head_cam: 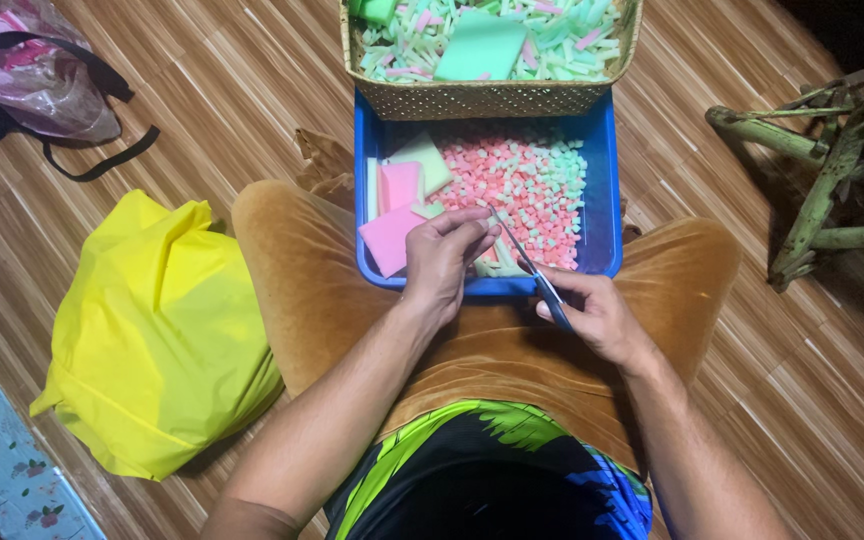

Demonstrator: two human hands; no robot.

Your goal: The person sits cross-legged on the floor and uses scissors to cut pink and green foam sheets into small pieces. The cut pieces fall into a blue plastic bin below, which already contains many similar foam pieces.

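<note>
I sit on the floor with a blue plastic tray point(602, 200) between my knees. It holds many small pink and pale green sponge cubes point(527, 185) and a few whole sponge slabs point(402, 200) at its left. My left hand point(442, 260) pinches a thin sponge strip point(487, 262) over the tray's near edge. My right hand point(592, 315) grips a pair of scissors point(527, 265) with blue handles, blades pointing up and left toward the strip. Whether the blades touch the strip is unclear.
A woven basket point(487, 98) of long sponge strips and green slabs stands beyond the tray. A yellow bag point(152, 340) lies at my left, a pink bag with black straps point(32, 85) farther left, and a green wooden chair point(832, 170) at right. The floor is wood plank.
</note>
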